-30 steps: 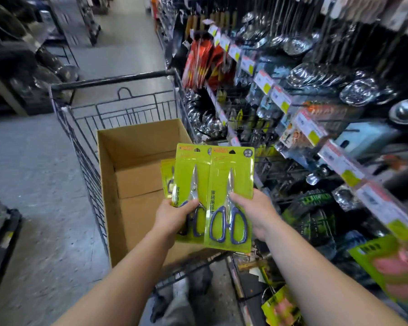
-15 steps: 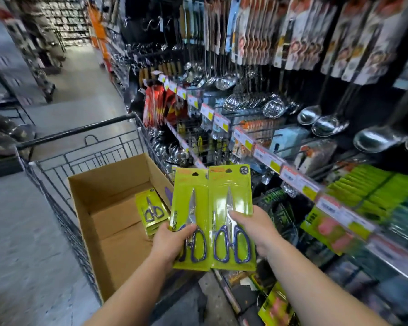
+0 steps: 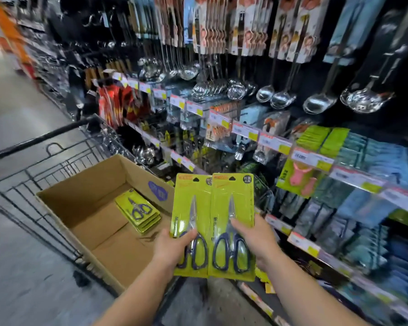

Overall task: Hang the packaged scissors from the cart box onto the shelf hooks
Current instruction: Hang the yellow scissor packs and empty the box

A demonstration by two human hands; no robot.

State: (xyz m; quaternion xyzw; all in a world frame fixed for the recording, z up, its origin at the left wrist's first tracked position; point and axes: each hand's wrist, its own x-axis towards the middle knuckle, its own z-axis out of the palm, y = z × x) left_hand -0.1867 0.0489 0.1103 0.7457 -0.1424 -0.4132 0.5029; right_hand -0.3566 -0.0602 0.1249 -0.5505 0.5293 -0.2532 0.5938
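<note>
A grey floor point(image 3: 21, 128) runs along the aisle on the left. On the right stands a dark rack point(image 3: 316, 74) full of goods. Steel ladles point(image 3: 278, 97) hang in a row from its upper part. Below them are price tags point(image 3: 245, 131) along the rails, then green and blue packs point(image 3: 363, 151). The far end of the aisle is blurred.

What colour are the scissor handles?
Dark blue handles, against a lime-green card; the head view shows them.

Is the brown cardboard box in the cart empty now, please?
No, a stack of green scissor packs lies inside the brown cardboard box.
</note>
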